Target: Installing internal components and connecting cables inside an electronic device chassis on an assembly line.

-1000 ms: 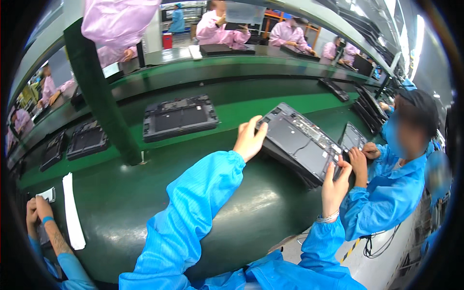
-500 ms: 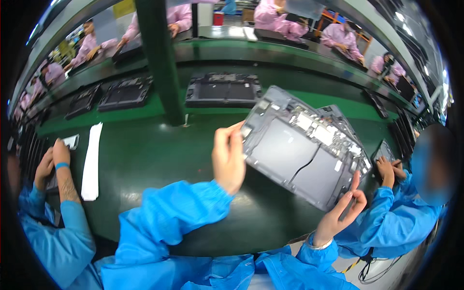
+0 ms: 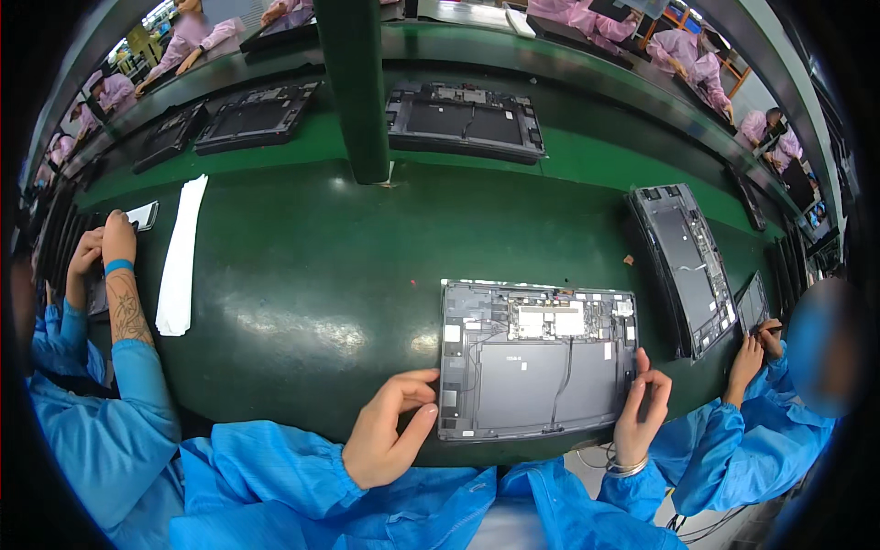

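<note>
Left hand [image 3: 387,433] unclenched beside uncovered laptop chassis [image 3: 522,380]; right hand [image 3: 636,420] at opposite edge, grip unclear to me. Risk: inward finger sweep could snag exposed cable [image 3: 561,385].

Left grip [image 3: 378,445] and right grip [image 3: 634,431] partly curled

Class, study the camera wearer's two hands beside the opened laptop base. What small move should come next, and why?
Probably a gentle slide of the opened laptop base slightly farther onto the green workbench: its near right corner lies close to the workbench's edge, the left hand and right hand are at opposite sides of it, and green surface extends beyond its far edge.
</note>
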The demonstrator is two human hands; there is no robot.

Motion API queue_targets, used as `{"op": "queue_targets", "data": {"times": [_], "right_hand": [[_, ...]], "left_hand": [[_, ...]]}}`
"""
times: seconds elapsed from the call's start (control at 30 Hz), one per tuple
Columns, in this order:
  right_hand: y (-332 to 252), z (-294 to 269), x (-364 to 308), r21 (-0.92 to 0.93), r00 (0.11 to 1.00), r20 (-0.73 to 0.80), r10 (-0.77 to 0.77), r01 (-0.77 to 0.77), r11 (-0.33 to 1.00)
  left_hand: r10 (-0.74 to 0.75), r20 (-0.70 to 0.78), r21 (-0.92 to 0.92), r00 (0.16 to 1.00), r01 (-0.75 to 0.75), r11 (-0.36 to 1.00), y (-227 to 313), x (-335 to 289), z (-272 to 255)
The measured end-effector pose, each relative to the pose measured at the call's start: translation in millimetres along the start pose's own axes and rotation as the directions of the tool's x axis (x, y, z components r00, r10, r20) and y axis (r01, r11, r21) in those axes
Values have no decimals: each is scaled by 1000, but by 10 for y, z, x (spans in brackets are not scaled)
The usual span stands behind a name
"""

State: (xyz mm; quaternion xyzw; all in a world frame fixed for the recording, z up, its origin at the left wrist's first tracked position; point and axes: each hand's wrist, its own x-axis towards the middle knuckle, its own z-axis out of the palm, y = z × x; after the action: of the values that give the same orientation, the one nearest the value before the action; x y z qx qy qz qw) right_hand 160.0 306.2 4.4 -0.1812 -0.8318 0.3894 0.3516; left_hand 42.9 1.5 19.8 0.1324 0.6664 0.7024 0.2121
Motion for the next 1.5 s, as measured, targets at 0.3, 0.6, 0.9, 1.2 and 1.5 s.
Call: {"op": "queue_targets", "data": {"times": [0.3, 0.6, 0.9, 1.2, 1.5], "right_hand": [[-449, 187, 572, 191, 800, 358, -482, 443, 876], [-636, 822, 886, 301, 560, 638, -529, 450, 840], [-471, 913, 1017, 387, 382, 716, -584, 478, 788], [-432, 998, 1054, 480, 276, 678, -681, 536, 695], [-609, 1095, 787, 248, 315, 635, -706, 782, 572]], "left_hand": [[493, 278, 633, 824, -544, 551, 169, 1093, 35], [527, 268, 609, 806, -566, 556, 66, 1160, 91], [475, 334, 713, 814, -548, 438, 121, 1147, 181], [401, 501, 669, 767, -637, 384, 194, 1267, 84], [409, 514, 569, 754, -657, 495, 140, 1330, -31]]}}
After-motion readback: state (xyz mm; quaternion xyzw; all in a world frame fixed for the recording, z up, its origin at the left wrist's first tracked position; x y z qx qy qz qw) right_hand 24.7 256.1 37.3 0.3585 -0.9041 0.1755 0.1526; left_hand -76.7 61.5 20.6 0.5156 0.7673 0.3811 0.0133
